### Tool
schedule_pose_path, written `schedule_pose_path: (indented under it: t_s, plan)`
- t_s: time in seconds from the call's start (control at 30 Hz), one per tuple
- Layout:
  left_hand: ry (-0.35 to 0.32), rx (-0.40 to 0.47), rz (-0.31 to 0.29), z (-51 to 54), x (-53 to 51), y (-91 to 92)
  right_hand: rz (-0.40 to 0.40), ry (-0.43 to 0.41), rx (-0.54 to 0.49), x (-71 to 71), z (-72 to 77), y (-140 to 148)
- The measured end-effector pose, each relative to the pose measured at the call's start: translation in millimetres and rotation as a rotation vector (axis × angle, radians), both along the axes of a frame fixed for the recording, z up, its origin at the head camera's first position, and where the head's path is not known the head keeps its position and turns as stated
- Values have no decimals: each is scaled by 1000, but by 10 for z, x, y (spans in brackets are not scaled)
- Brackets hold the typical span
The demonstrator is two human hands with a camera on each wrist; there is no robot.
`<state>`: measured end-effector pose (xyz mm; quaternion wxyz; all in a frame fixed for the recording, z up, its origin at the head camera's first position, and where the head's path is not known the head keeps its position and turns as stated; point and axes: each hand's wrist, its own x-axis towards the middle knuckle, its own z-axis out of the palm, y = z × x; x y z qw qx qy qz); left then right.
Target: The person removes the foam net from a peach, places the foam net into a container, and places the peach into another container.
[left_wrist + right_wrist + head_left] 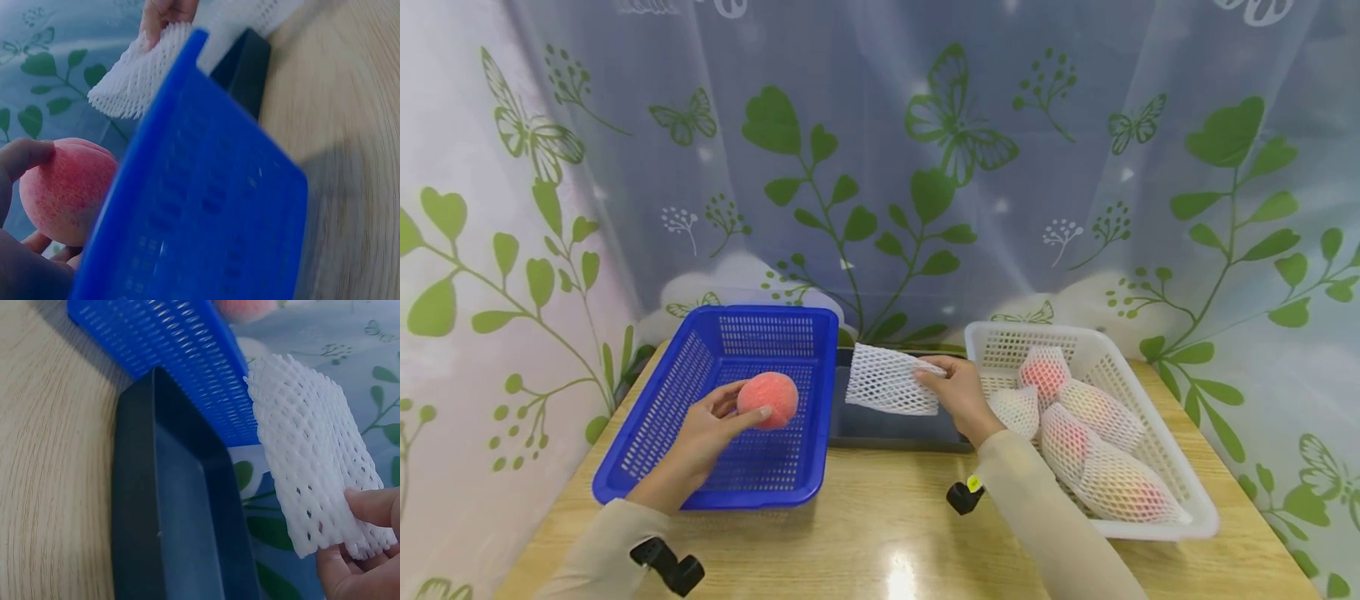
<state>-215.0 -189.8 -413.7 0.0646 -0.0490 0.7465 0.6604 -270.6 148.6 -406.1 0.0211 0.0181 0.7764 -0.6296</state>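
Observation:
My left hand (709, 429) grips a pinkish-red peach (767, 400) above the blue basket (829, 367), its thumb across the front of the fruit. In the left wrist view the peach (69, 190) shows a crease and speckled skin, with the basket's wall partly in front of it. Over the dark tray (887, 429), my right hand (958, 392) pinches a white foam net sleeve (891, 381) by its right end. The sleeve (306, 444) looks flattened, and its free end points toward the blue basket.
To the right stands a white basket (1202, 508) with several peaches in foam nets (1075, 433). Both baskets and the tray are on a wooden table (880, 508). A patterned curtain (880, 167) hangs behind and at the sides.

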Motion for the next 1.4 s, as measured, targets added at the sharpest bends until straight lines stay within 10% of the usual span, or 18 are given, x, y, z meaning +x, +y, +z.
schedule_pose_path:
  t_s: [0.53, 1.0, 1.4]
  plan:
    - [65, -477, -71, -160, -87, -597, -56, -39, 165, -229, -430, -225]
    - [-67, -534, -184, -197, -36, -846, -42, -66, 257, -249, -803, -452]
    - [-88, -588, -256, -143, -44, -855, -73, -33, 374, -206, -816, -524]
